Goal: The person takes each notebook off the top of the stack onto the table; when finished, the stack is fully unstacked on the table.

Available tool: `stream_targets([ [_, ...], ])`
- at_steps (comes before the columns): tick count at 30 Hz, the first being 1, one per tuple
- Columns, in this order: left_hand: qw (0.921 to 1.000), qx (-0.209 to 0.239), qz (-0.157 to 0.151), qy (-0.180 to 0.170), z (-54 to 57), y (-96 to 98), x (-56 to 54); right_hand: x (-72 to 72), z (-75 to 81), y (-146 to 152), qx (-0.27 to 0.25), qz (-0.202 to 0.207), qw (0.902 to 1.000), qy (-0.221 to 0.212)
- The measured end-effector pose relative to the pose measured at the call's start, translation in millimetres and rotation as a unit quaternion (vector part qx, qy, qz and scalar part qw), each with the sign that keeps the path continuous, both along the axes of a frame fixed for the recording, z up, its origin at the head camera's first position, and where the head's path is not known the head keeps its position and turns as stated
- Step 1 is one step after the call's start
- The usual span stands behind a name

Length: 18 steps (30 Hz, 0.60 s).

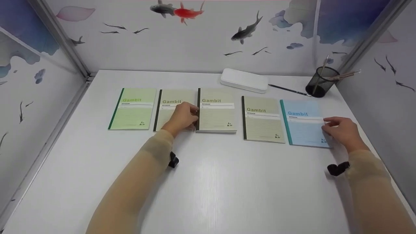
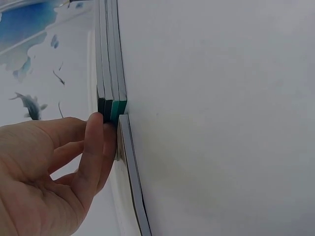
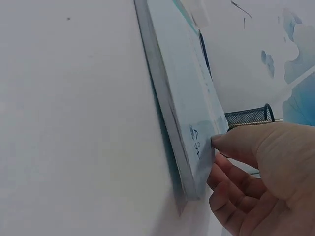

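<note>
At the middle of the table lies a stack of notebooks (image 1: 217, 117) with a beige cover on top. My left hand (image 1: 182, 117) touches its spine side with the fingertips; the left wrist view shows black and green spines (image 2: 117, 109) there. Below that hand lies a beige notebook (image 1: 160, 122), partly hidden. At the right, my right hand (image 1: 345, 131) pinches the right edge of a blue notebook (image 1: 307, 130), thumb on its cover. In the right wrist view the blue notebook (image 3: 182, 93) is tilted, its near edge casting a shadow on the table.
A green notebook (image 1: 132, 113) lies at the far left, and another beige notebook (image 1: 263, 126) sits left of the blue one. Behind them are a white case (image 1: 243, 80), a dark pencil (image 1: 289, 90) and a mesh pen holder (image 1: 320, 86). Printed walls border the table.
</note>
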<state>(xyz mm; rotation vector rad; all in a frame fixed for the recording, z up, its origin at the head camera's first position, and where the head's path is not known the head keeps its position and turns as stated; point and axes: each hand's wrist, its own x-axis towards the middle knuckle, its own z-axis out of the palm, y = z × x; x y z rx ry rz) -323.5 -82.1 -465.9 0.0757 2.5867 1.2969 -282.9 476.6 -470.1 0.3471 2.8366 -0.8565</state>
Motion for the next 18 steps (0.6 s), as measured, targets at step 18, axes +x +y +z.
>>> stream_targets([
  [18,0.9996,-0.006,0.011,-0.025,2.6,1.4,1.3,-5.2,-8.8,-55,-0.03,-0.016,0.9966,0.075],
])
